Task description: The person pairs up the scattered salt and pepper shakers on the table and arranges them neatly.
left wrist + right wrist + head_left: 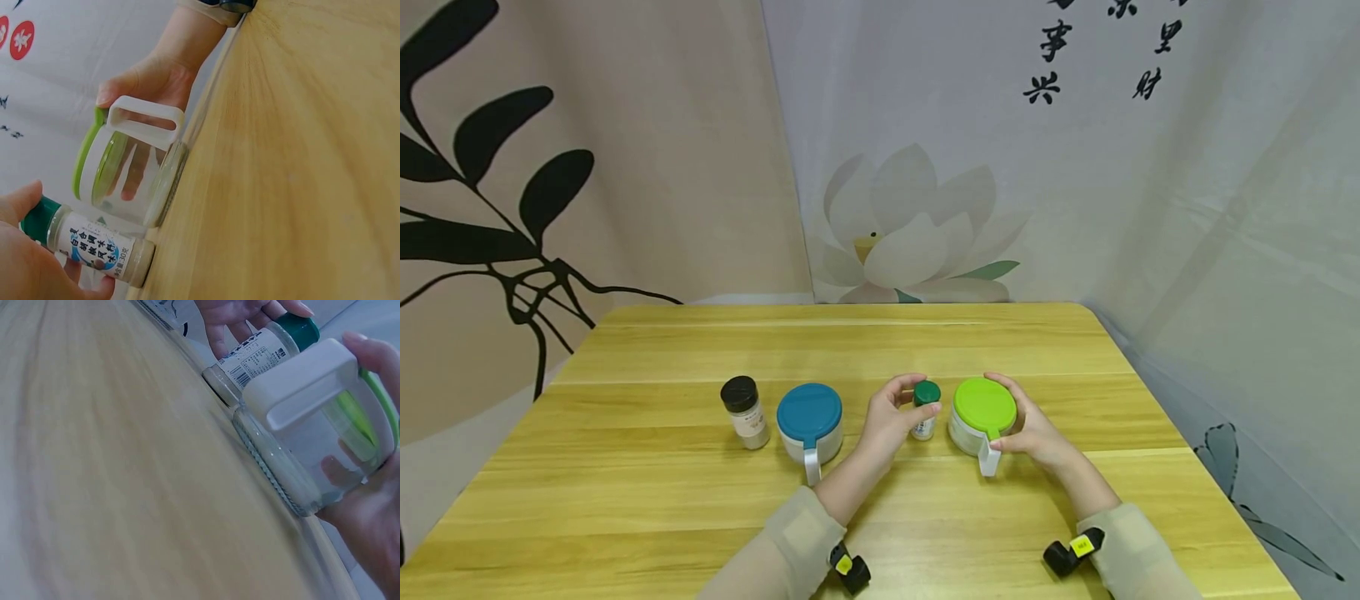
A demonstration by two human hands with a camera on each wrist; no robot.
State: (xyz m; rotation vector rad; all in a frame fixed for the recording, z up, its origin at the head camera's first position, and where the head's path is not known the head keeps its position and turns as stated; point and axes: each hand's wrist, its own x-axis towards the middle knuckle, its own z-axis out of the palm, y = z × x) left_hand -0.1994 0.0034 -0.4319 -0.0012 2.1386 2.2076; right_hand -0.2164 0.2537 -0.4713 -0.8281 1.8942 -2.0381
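My left hand [887, 421] is around a small seasoning bottle [923, 427] with a green cap, thumb by the cap and fingers at its far side. The bottle stands upright on the table, its printed label [94, 247] showing in the left wrist view. My right hand [1033, 425] holds a clear glass jar [966, 435] with a lime-green lid [985, 405]. Its thumb [115, 90] rests at the top of the white handle [147, 122], and its fingers show through the glass. Jar and bottle stand side by side, bases on the wood.
Left of my left hand stands a similar jar with a blue lid [809, 412], its handle toward me. Farther left is a spice bottle [748, 421] with a black cap. The wooden table [700, 517] meets a printed cloth backdrop [700, 167] behind.
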